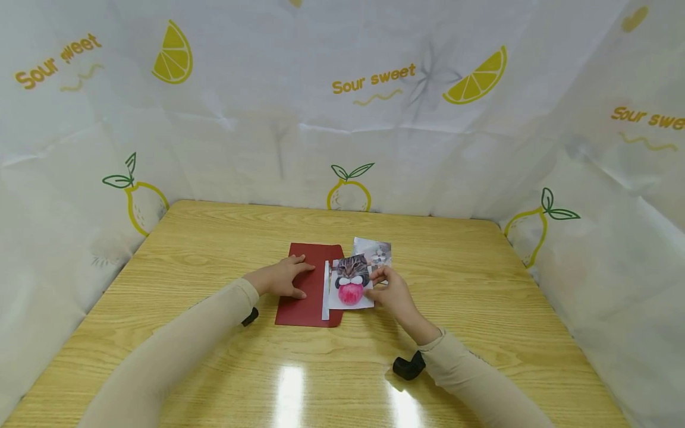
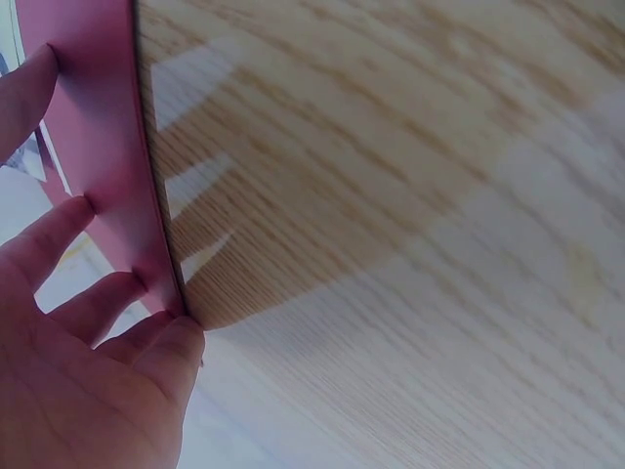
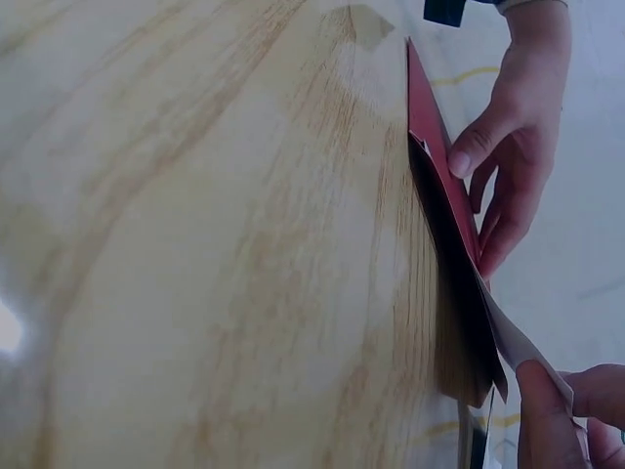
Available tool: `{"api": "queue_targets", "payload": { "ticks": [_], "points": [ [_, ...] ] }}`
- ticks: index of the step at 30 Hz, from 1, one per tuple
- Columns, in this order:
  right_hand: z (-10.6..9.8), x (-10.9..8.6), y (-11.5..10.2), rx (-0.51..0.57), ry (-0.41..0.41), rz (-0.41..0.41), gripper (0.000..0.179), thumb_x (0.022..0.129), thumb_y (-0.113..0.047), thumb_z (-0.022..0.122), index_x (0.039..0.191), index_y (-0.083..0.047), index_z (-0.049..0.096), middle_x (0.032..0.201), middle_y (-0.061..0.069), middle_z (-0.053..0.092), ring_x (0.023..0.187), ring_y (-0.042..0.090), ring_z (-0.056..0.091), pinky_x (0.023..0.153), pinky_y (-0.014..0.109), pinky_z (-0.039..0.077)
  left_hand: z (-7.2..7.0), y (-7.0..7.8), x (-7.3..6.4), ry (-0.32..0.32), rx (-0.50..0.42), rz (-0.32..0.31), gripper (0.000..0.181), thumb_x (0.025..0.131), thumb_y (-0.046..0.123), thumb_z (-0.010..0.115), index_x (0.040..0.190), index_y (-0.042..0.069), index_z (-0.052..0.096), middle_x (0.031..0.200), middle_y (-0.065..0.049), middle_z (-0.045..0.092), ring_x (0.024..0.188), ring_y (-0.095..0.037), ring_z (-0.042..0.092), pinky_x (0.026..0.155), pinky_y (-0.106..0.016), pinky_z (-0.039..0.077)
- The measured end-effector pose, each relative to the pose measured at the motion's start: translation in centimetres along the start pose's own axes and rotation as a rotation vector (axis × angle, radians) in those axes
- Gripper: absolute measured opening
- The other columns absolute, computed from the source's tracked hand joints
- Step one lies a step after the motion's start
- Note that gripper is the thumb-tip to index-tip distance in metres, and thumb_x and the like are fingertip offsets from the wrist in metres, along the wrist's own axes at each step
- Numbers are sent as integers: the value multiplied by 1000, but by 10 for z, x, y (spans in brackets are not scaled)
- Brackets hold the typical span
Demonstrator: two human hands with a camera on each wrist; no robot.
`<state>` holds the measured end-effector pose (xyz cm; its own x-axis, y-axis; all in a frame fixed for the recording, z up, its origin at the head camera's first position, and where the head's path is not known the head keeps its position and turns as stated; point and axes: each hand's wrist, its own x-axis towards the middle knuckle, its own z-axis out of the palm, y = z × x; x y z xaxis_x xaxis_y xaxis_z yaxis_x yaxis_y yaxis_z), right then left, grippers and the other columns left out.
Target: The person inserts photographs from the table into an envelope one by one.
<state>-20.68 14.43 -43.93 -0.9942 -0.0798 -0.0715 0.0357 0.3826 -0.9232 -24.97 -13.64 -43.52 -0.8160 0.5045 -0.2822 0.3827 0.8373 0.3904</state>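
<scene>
A red envelope (image 1: 302,312) lies on the table in the head view, its flap side to the right. My left hand (image 1: 280,277) rests on it with fingers spread; the left wrist view shows the fingertips pressing on the red envelope (image 2: 98,127). Between thumb and fingers, my right hand (image 1: 397,297) pinches the right edge of a cat picture card (image 1: 351,292), which overlaps the envelope's right part. In the right wrist view this card (image 3: 522,342) tilts up from the envelope. A white strip (image 1: 326,297) runs along the card's left side.
A second, paler picture card (image 1: 369,245) lies behind the cat card, partly covered. Black devices sit at the right wrist (image 1: 409,366) and left wrist (image 1: 250,317). The wooden table (image 1: 455,267) meets a lemon-printed white cloth (image 1: 278,137) at its back and sides.
</scene>
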Motion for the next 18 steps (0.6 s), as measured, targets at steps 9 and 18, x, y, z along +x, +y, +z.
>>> {"api": "queue_targets", "payload": {
  "ticks": [9,18],
  "points": [
    [3,1,2,-28,-4,16,28,79,6,73,100,-1,54,97,12,54,57,9,56,51,22,47,2,-2,1,1,3,0,71,86,32,73,147,13,42,159,-20,21,147,-42,15,115,-55,26],
    [6,0,0,-22,-16,12,29,79,7,72,101,-1,54,97,12,54,60,10,59,52,23,50,0,0,0,-7,-1,-7,71,87,33,72,148,13,41,159,-19,20,147,-40,15,115,-54,26]
  ]
}}
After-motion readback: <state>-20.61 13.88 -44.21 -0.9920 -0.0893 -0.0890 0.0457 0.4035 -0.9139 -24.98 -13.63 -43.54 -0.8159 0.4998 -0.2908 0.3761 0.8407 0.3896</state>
